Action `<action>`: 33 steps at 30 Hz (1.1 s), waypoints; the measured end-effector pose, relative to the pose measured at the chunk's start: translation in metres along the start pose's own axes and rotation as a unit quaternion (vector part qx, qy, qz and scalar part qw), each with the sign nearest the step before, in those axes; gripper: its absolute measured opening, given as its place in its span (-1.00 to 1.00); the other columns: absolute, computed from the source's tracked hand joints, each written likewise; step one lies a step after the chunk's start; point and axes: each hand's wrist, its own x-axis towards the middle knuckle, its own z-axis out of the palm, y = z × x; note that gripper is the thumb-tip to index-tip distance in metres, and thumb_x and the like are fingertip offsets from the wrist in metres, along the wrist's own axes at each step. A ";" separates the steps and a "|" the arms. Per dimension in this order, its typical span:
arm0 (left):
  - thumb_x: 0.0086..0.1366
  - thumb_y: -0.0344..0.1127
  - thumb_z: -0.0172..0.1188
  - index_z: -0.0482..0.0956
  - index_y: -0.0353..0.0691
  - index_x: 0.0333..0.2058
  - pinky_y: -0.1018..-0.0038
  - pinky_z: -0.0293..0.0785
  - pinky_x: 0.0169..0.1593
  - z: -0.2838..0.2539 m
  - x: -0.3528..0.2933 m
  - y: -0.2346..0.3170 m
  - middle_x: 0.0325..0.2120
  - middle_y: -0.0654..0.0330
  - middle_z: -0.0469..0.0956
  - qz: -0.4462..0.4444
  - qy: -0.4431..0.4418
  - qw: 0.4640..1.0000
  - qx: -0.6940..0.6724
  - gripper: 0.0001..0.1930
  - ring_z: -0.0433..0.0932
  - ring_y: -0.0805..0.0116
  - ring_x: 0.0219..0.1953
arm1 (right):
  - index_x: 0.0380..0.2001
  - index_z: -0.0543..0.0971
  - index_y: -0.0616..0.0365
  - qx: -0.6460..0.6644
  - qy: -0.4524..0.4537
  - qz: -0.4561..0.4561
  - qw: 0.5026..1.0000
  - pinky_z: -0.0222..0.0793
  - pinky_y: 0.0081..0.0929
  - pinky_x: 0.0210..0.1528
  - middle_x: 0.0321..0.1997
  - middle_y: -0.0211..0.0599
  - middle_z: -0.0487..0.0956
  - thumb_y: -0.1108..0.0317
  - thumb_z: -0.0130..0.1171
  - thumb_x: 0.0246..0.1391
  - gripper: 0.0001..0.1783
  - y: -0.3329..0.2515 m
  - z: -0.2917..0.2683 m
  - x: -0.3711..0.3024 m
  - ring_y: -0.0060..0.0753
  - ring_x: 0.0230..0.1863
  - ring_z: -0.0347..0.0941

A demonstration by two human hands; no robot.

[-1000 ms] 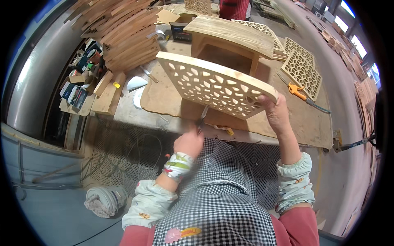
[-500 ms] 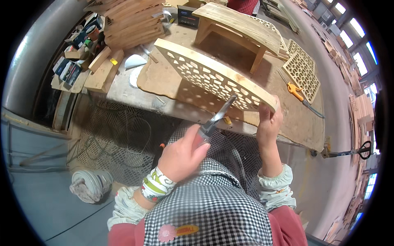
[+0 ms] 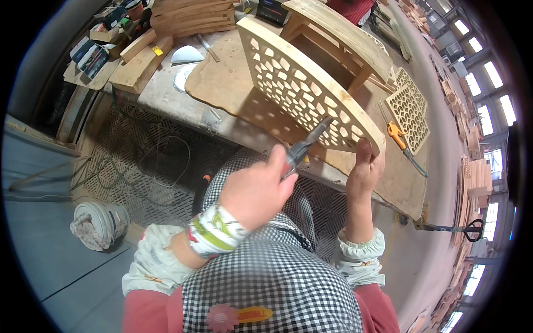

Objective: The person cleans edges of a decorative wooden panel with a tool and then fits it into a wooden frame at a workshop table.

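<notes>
Nearest: black-and-white checked fabric apron, pink flower patch and yellow oval patch low on it. White plastic bucket on the floor at left, crumpled pale cloth at its mouth.

Left hand: fingers wrapped around a slim hand tool with a grey metal blade and a red-and-dark handle. Blade points far and right, tip in front of the panel's holes; can't tell if it touches.

Right hand: gripping the near right corner of the pale wooden panel with irregular cut-out holes, thumb on the holed face. Panel sits tilted over the near part of the grey-topped bench, holed face toward the person. Can't tell if its lower edge rests on anything.

Brown flat sheet covers much of the bench top. Left of it, white half-round sheet. Right side: orange air blow gun with hose, beside pale lattice panels.

Farther: small pale wooden table behind the panel, stacked brown wooden boards far left.
</notes>
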 end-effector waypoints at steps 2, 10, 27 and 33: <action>0.34 -0.13 0.23 0.35 -0.28 0.09 0.13 0.60 -0.34 -0.008 -0.011 -0.013 -0.41 0.00 0.67 -0.001 -0.025 0.992 -0.120 -0.53 0.68 -0.10 -0.41 | -0.12 0.52 0.24 0.001 0.005 0.011 1.000 0.39 -0.41 -0.10 -0.33 -0.24 0.56 -0.18 0.08 0.35 -0.41 0.006 0.000 0.003 -0.35 -0.24 0.48; 0.39 -0.12 0.18 0.37 -0.28 0.11 0.15 0.57 -0.31 -0.011 -0.009 -0.008 -0.37 -0.13 0.65 -0.002 -0.087 0.972 -0.219 -0.55 0.67 -0.14 -0.34 | -0.03 0.50 0.24 0.010 -0.008 0.012 1.000 0.41 -0.46 -0.06 -0.21 -0.29 0.55 -0.20 0.08 0.35 -0.38 -0.002 0.006 0.004 -0.42 -0.17 0.50; 0.53 -0.02 -0.04 0.40 -0.15 -0.14 0.65 0.23 -0.74 0.009 0.013 -0.020 -0.63 0.36 0.42 -0.148 -0.297 0.747 -0.576 -0.70 0.32 0.61 -0.77 | 0.17 0.32 0.30 -0.025 0.001 -0.013 1.000 0.36 -0.33 0.15 0.09 -0.14 0.41 -0.23 0.04 0.34 -0.25 -0.009 0.007 -0.011 -0.23 0.06 0.44; 0.56 -0.10 -0.09 0.39 -0.17 -0.07 0.60 0.31 -0.71 0.010 0.007 -0.025 -0.56 0.24 0.48 -0.151 -0.299 0.657 -0.675 -0.74 0.36 0.55 -0.74 | 0.16 0.33 0.31 -0.036 -0.001 -0.032 0.999 0.30 -0.32 0.18 0.12 -0.15 0.38 -0.26 0.03 0.34 -0.23 0.000 0.003 -0.018 -0.25 0.12 0.39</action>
